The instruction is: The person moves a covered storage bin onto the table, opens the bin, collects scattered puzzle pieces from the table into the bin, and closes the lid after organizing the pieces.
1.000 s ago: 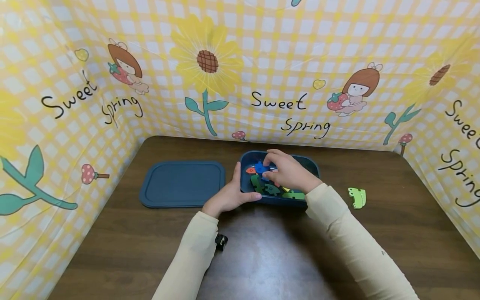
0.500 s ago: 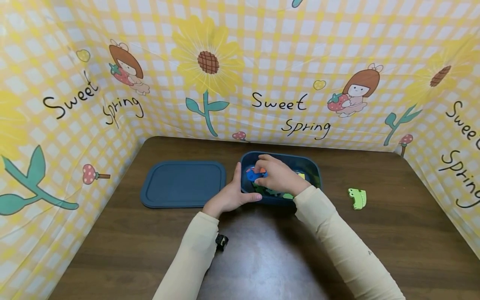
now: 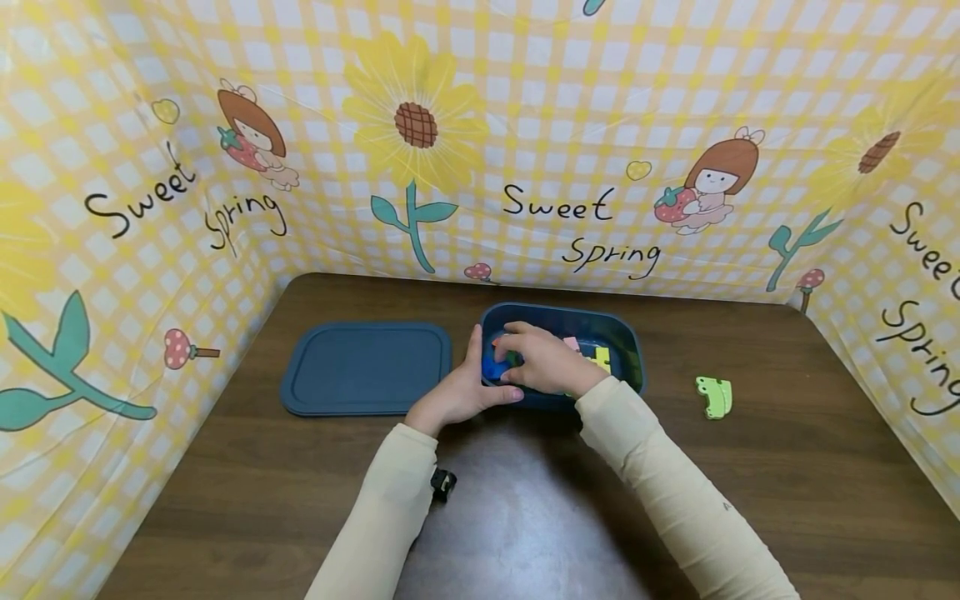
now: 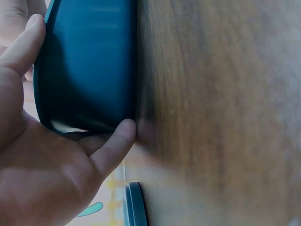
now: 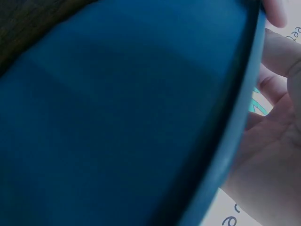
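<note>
A dark blue rectangular box [image 3: 626, 337] stands uncovered near the back of the table, with colourful flat puzzle pieces inside. My left hand [image 3: 461, 387] braces its left front corner, fingers straight along the end wall and thumb along the front rim. The left wrist view shows that hand [image 4: 56, 160] against the box's outer wall [image 4: 89, 66]. My right hand [image 3: 543, 358] reaches into the box's left part, fingers and thumb bent around a blue puzzle piece [image 3: 491, 369]. Yellow [image 3: 602, 359] and pink [image 3: 572, 343] pieces show to its right; the hand hides several others.
Left of the box lies its dark blue lid [image 3: 367, 367], flat on the wooden table [image 3: 495, 525]. A light green crocodile-shaped piece [image 3: 714, 397] lies to the right. Yellow checked cloth [image 3: 480, 167] with sunflowers encloses the back and sides.
My right hand has carried the blue piece left and toward the box's front left corner, uncovering the yellow and pink pieces. The left hand has stayed put.
</note>
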Motion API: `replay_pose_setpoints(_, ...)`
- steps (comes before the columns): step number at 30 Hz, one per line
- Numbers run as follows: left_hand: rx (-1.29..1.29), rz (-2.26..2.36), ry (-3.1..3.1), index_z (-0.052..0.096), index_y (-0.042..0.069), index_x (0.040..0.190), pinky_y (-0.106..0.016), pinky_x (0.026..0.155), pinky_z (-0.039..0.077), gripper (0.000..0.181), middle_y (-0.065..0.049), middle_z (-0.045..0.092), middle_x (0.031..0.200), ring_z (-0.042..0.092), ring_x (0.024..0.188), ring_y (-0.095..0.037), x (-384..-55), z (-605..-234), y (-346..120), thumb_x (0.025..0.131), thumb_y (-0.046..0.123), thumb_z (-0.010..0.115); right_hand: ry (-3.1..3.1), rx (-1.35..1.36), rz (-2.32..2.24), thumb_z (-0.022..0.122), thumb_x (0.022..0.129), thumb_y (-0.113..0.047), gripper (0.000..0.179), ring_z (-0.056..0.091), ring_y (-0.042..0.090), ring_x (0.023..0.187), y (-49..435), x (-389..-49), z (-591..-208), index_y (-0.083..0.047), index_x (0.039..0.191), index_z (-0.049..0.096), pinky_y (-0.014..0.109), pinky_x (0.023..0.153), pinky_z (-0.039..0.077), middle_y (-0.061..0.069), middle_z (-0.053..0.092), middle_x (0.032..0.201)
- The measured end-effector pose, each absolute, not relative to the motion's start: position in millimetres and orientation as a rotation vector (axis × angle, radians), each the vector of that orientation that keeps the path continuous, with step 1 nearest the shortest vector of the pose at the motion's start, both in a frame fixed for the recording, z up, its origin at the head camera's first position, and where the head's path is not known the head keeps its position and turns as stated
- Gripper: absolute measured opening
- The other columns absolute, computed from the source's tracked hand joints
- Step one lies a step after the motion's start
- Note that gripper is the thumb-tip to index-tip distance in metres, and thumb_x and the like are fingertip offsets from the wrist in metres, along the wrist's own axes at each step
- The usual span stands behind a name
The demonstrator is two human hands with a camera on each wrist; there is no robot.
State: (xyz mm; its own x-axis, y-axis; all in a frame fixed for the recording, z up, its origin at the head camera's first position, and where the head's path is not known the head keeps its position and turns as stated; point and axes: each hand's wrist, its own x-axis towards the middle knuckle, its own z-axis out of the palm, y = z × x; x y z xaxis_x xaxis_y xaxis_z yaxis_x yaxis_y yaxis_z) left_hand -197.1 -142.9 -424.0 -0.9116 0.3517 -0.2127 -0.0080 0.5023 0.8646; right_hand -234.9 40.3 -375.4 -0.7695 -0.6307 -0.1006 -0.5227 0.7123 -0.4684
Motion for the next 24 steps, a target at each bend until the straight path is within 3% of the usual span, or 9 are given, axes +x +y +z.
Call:
replay_pose_setpoints(12, 0.285, 1.372, 2.396, -0.027, 0.024, 0.157, -0.05, 0.099, 0.047, 0.127, -0.021, 0.039, 0.155, 0.065, 0.102, -0.025, -197.1, -424.2, -144.3, 0.087, 0.055, 0.075, 2.643, -0.956, -0.663, 0.075, 0.093, -0.011, 0.015, 0.046, 0.037, 0.135, 34.2, -235.3, -386.7, -0.016, 0.106, 0.072, 0.054, 0.106, 0.042, 0.018, 0.045, 0.152)
replay_pose_setpoints(15, 0.282, 1.375, 2.386, -0.027, 0.024, 0.157, -0.05, 0.099, 0.047, 0.128, -0.022, 0.042, 0.153, 0.066, 0.101, -0.025, -196.7, -424.1, -144.5, 0.087, 0.056, 0.075, 2.637, -0.959, -0.662, 0.075, 0.093, -0.013, 0.019, 0.044, 0.038, 0.136, 34.3, -235.1, -386.4, -0.014, 0.112, 0.072, 0.054, 0.107, 0.04, 0.019, 0.044, 0.152)
replay_pose_setpoints(21, 0.281, 1.365, 2.39, -0.026, 0.022, 0.158, -0.052, 0.101, 0.045, 0.125, -0.023, 0.036, 0.157, 0.063, 0.112, -0.032, -196.9, -423.8, -143.9, 0.089, 0.052, 0.074, 2.636, -0.919, -0.753, 0.073, 0.096, -0.016, 0.033, 0.036, 0.038, 0.143, 46.2, -232.9, -378.1, -0.012, 0.128, 0.07, 0.063, 0.111, 0.029, 0.021, 0.043, 0.153)
replay_pose_setpoints(24, 0.281, 1.354, 2.405, -0.024, 0.02, 0.158, -0.054, 0.1, 0.045, 0.121, -0.024, 0.039, 0.155, 0.065, 0.11, -0.032, -197.1, -424.6, -144.2, 0.092, 0.048, 0.073, 2.656, -0.897, -0.795, 0.071, 0.096, -0.015, 0.034, 0.037, 0.039, 0.142, 58.3, -232.2, -374.6, -0.012, 0.13, 0.069, 0.064, 0.11, 0.03, 0.022, 0.042, 0.153)
